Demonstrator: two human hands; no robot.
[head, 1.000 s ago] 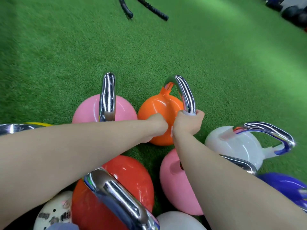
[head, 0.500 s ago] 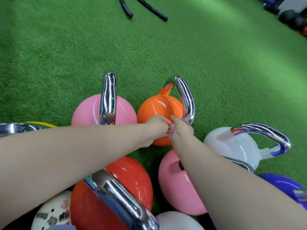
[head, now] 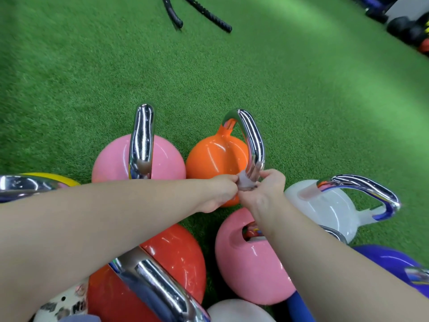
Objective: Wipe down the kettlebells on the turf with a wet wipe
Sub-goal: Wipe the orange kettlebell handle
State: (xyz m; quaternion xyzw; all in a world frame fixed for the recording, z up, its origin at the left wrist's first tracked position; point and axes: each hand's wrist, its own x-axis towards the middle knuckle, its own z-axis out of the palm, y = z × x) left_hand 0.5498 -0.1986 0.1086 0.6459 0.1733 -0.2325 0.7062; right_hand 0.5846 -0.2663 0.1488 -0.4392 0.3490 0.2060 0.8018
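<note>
The green turf (head: 301, 101) fills the view and carries a cluster of kettlebells along its near edge. Nine can be counted, each with a chrome handle where the handle shows. Two are pink: the far pink kettlebell (head: 116, 163) stands upright just left of the orange kettlebell (head: 216, 156), and the near pink kettlebell (head: 250, 275) lies tilted, close in front of the orange one. One red kettlebell (head: 176, 263) sits near the bottom edge, its handle pointing toward the camera. One white kettlebell (head: 329, 210) lies on its side to the right, with a blue kettlebell (head: 390, 259) behind the right forearm. A yellow kettlebell (head: 53, 178) peeks out at the left edge, mostly hidden by the left forearm. A speckled white kettlebell (head: 62, 303) and a plain pale kettlebell (head: 236, 310) are cut off at the bottom edge.

Two black ropes (head: 204, 10) lie at the far edge of the turf, well apart from the cluster. Dark balls (head: 399, 24) sit in the far right corner; their number is not clear.

Both forearms cross over the near kettlebells and hide parts of them. The left hand (head: 220, 189) and right hand (head: 269, 189) meet at the base of the orange kettlebell's handle. Both pinch the wet wipe (head: 245, 182), which is a small pale wad between the fingertips, touching the chrome handle.
</note>
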